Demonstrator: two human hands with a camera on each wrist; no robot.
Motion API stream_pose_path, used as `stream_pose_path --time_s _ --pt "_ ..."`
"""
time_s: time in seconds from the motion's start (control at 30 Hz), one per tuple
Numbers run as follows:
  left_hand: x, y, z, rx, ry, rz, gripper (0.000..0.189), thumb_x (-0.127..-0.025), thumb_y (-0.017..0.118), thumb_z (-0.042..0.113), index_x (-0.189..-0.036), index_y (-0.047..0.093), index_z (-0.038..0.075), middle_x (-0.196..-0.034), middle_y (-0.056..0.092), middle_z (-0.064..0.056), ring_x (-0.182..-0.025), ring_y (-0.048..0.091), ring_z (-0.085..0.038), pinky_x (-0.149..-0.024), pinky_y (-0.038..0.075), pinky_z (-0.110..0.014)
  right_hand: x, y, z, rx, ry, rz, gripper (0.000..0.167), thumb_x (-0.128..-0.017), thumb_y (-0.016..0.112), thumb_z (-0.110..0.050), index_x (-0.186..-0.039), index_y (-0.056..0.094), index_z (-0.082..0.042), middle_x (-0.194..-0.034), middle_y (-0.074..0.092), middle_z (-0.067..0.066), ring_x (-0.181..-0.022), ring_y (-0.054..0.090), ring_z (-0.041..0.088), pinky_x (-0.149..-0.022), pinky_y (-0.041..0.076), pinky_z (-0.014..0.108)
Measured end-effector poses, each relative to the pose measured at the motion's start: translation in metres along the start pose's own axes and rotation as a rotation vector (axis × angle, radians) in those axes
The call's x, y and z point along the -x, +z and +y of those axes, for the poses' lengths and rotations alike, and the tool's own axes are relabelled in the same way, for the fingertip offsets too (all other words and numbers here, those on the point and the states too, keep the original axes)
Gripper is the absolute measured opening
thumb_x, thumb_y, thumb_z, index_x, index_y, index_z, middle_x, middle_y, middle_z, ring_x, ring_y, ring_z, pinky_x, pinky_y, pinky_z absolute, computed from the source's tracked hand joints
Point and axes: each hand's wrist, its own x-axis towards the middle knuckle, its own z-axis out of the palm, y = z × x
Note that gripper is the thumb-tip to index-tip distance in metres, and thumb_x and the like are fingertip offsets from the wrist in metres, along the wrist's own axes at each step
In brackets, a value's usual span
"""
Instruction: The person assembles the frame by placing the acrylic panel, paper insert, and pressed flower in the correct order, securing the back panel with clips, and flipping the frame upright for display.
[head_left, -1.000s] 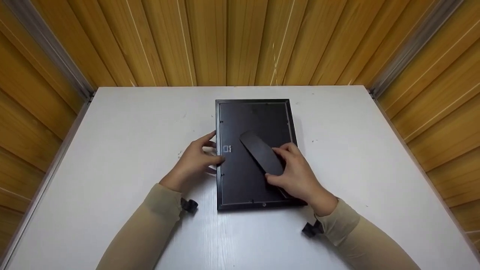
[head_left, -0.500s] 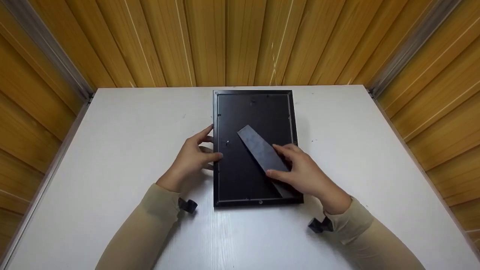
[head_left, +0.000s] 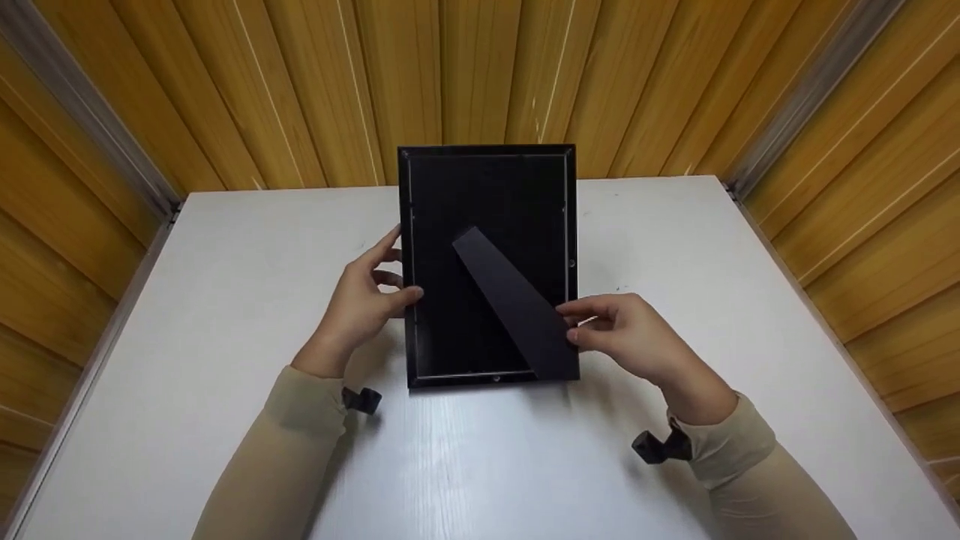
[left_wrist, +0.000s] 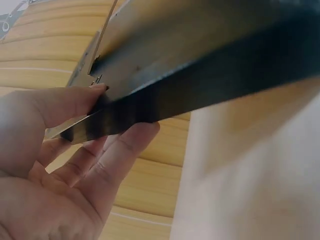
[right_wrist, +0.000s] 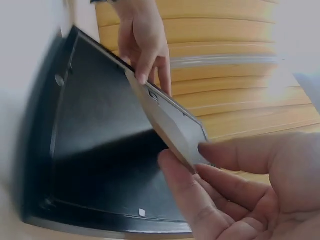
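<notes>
A black picture frame (head_left: 450, 330) is tilted up with its back towards me in the head view. From the middle of that back, a flat easel leg (head_left: 510, 300) slants down to the lower right corner. My left hand (head_left: 360, 296) grips the frame's left edge, thumb on the back and fingers behind, as the left wrist view of the frame edge (left_wrist: 200, 90) also shows. My right hand (head_left: 637, 337) pinches the leg near its wide end between thumb and fingers; in the right wrist view the leg (right_wrist: 160, 120) stands away from the back. The frame's front is hidden.
A white table (head_left: 300, 225) lies under the frame. Yellow wood-like panels (head_left: 300, 90) rise behind it and on both sides, with grey metal posts at the corners. Dark camera mounts (head_left: 660, 446) stick out from both wrists.
The frame has risen from lying nearly flat to a steep tilt and shifted slightly left. My right hand has slid outward along the easel leg towards its lower end. My left hand keeps its grip.
</notes>
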Motion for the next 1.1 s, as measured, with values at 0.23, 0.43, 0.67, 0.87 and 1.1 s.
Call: stream_pose_path --time_s 0.23,0.43,0.67,0.87,1.1 --pt "-0.006 0.001 0.0 -0.004 0.04 0.035 0.103 -0.097 0.083 -0.004 -0.178 0.035 0.036 -0.158 0.057 -0.013 -0.119 0.067 -0.026 -0.083 0.074 -0.033 -0.003 0.002 0.006 -0.147 0.018 0.027 0.041 -0.105 0.071 0.003 -0.144 0.068 0.015 -0.143 0.073 0.033 -0.105 0.081 0.002 -0.094 0.07 0.027" --pt "-0.009 0.001 0.002 -0.061 0.139 0.085 0.101 -0.097 0.085 -0.004 -0.178 0.038 0.034 -0.152 0.063 -0.01 -0.117 0.069 -0.027 -0.078 0.07 -0.025 -0.001 0.002 0.004 -0.175 -0.015 0.019 0.04 -0.106 0.071 0.004 -0.145 0.066 0.015 -0.139 0.075 0.032 -0.102 0.082 0.005 -0.09 0.073 0.032" --pt "-0.01 0.002 0.005 -0.128 0.249 0.182 0.097 -0.098 0.085 -0.001 -0.177 0.04 0.033 -0.151 0.067 -0.01 -0.119 0.073 -0.027 -0.086 0.062 -0.015 0.002 0.006 -0.003 -0.211 -0.067 0.025 0.04 -0.105 0.072 0.008 -0.143 0.066 0.015 -0.137 0.075 0.033 -0.104 0.084 0.007 -0.09 0.073 0.035" --pt "-0.008 0.002 0.007 -0.135 0.3 0.277 0.091 -0.099 0.083 -0.003 -0.176 0.042 0.023 -0.152 0.064 -0.012 -0.124 0.07 -0.026 -0.084 0.067 -0.015 0.002 0.01 -0.011 -0.223 -0.126 0.017 0.039 -0.104 0.074 0.006 -0.141 0.069 0.014 -0.132 0.079 0.027 -0.104 0.084 0.009 -0.089 0.073 0.036" --pt "-0.007 0.001 0.008 -0.18 0.391 0.394 0.07 -0.097 0.085 -0.005 -0.161 0.062 0.009 -0.143 0.07 -0.009 -0.12 0.07 -0.019 -0.089 0.069 -0.02 -0.002 0.015 -0.014 -0.24 -0.19 -0.014 0.038 -0.103 0.075 0.008 -0.139 0.069 0.017 -0.128 0.084 0.019 -0.105 0.084 0.009 -0.087 0.074 0.035"
